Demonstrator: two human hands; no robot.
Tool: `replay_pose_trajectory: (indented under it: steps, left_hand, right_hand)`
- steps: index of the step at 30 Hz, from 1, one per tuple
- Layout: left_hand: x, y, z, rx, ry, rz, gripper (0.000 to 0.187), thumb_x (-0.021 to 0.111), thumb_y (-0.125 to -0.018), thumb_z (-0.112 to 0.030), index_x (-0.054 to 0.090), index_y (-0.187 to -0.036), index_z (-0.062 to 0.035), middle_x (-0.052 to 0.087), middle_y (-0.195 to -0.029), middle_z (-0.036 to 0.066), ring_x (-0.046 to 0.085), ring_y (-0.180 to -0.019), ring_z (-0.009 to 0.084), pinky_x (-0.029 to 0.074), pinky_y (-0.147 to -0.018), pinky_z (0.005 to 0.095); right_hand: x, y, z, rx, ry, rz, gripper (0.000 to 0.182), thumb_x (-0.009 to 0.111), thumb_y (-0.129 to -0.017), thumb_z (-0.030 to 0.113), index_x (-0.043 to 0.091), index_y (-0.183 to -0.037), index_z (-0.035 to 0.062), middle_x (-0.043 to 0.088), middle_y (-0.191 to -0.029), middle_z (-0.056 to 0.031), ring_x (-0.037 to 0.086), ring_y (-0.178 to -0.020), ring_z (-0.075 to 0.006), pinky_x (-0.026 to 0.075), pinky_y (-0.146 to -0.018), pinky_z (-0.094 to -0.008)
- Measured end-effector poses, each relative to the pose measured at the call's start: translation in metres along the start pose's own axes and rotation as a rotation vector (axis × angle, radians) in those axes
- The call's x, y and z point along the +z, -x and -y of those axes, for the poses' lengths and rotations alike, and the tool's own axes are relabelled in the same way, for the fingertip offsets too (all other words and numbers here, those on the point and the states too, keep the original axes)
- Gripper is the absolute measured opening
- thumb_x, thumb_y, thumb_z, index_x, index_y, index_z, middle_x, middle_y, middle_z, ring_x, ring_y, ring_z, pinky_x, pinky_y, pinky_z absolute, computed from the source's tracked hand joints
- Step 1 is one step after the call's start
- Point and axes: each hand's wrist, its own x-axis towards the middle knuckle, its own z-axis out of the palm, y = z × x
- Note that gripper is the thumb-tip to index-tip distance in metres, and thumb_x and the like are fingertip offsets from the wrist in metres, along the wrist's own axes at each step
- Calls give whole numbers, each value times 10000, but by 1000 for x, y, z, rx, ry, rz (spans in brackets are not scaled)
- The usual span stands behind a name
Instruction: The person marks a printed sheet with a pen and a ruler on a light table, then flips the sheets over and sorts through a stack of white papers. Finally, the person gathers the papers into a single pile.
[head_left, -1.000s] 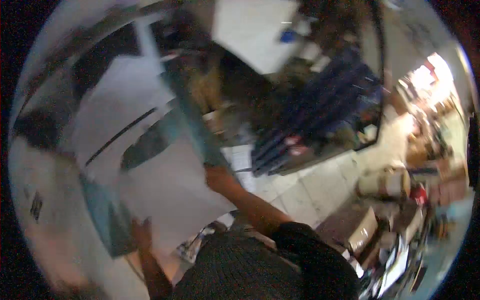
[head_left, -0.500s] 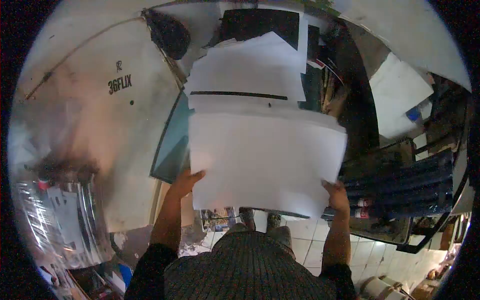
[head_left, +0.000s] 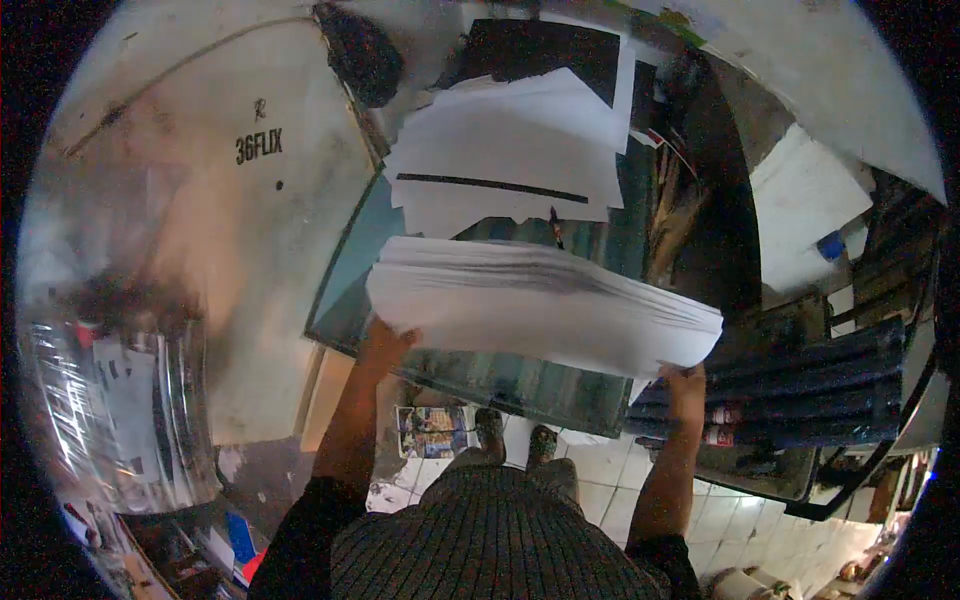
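Observation:
A stack of large white paper sheets (head_left: 530,315) is held between my two hands above a glass-topped table (head_left: 520,385). Its sheets are bowed and tilted, with the layered far edges fanned a little apart. My left hand (head_left: 390,345) grips the near left corner, thumb on top. At the near right corner my right hand (head_left: 684,385) is closed on the same stack, its fingers partly hidden underneath. Beyond the stack, more white sheets (head_left: 500,135) lie on the table with a thin black strip (head_left: 490,188) across them. A slim dark pen-like object (head_left: 557,228) lies beside them.
On the left stands a pale panel (head_left: 240,240) marked "36FLIX", with clear plastic-wrapped material (head_left: 130,410) below it. Dark blue corrugated material (head_left: 790,390) and a dark frame (head_left: 830,500) are on the right. White floor tiles (head_left: 600,470) show beneath me.
The stack has tilted up and bowed, coming away from the sheets behind it. More of the glass tabletop now shows around it. Both hands keep their hold.

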Motion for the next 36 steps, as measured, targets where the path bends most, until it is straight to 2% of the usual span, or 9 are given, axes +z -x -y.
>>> replay_pose_trajectory:
  steps: [6, 9, 12, 20, 26, 28, 31, 34, 36]
  left_hand:
    - [3, -21, 22, 166, -82, -3, 860, 838, -792, -199, 366, -1494, -44, 491, -1475, 154, 427, -1395, 300, 428, -1063, 430]
    - [20, -2, 2, -103, -941, 64, 729, 834, -802, -162, 470, -1419, -27, 579, -1379, 138, 516, -1309, 287, 453, -1039, 415]
    - [34, 4, -22, 43, -157, -46, 577, 811, -835, -182, 559, -1324, -8, 662, -1236, 117, 616, -1153, 237, 493, -983, 391]
    - [-12, 51, -144, 230, 84, -28, 373, 727, -881, -98, 612, -1217, 13, 699, -1120, 109, 663, -1004, 184, 539, -886, 361]
    - [8, -47, 87, -499, -994, -87, 722, 711, -801, -645, 652, -1227, -65, 715, -1096, 176, 697, -991, 345, 542, -872, 447]
    - [17, -34, 98, -325, -883, -9, 795, 695, -755, -717, 665, -1175, -42, 710, -1059, 209, 689, -958, 403, 553, -823, 488]
    - [21, -40, 151, -100, -1043, -147, 688, 659, -836, -646, 675, -1172, -47, 697, -991, 242, 688, -868, 426, 555, -768, 510]
    - [46, -39, 105, -82, -1152, -175, 611, 591, -933, -521, 589, -1318, -47, 682, -946, 269, 682, -836, 445, 559, -738, 517]
    - [76, -22, 47, -108, -1116, -24, 610, 521, -992, -400, 395, -1495, -79, 693, -954, 261, 677, -821, 466, 565, -722, 513]
  right_hand:
    - [13, -7, 10, -74, -83, -46, 733, 768, -717, 101, 488, -1389, 20, 611, -1290, -119, 566, -1167, -302, 436, -1015, -417]
    - [-13, -32, -71, 70, 301, -76, 643, 821, -726, 151, 567, -1293, -15, 673, -1166, -135, 623, -1050, -285, 481, -937, -402]
    - [7, -17, -35, -37, -6, -140, 597, 831, -731, 160, 594, -1249, -17, 678, -1138, -123, 629, -1003, -225, 499, -870, -365]
    - [1, 23, 133, -148, -99, -112, 453, 709, -820, 221, 636, -1186, -37, 702, -1063, -123, 660, -926, -216, 506, -863, -354]
    - [3, -79, -99, 167, 805, 162, 732, 757, -787, 429, 541, -1311, -34, 691, -1086, -209, 653, -1018, -318, 525, -880, -415]
    - [8, -92, -212, 83, 1131, 133, 925, 814, -706, 538, 489, -1381, -5, 681, -1107, -249, 654, -1052, -397, 532, -914, -453]
    - [41, -61, -175, 109, 842, 124, 1052, 692, -716, 740, 431, -1448, 30, 609, -1293, -236, 591, -1171, -413, 477, -1013, -500]
    - [55, -61, -155, 334, 1042, 30, 740, 717, -832, 438, 462, -1419, 66, 668, -1147, -200, 633, -1008, -410, 515, -918, -505]
    - [84, -22, -76, 116, 1122, 129, 665, 629, -849, 247, 429, -1453, 56, 618, -1232, -240, 628, -1019, -424, 500, -939, -514]
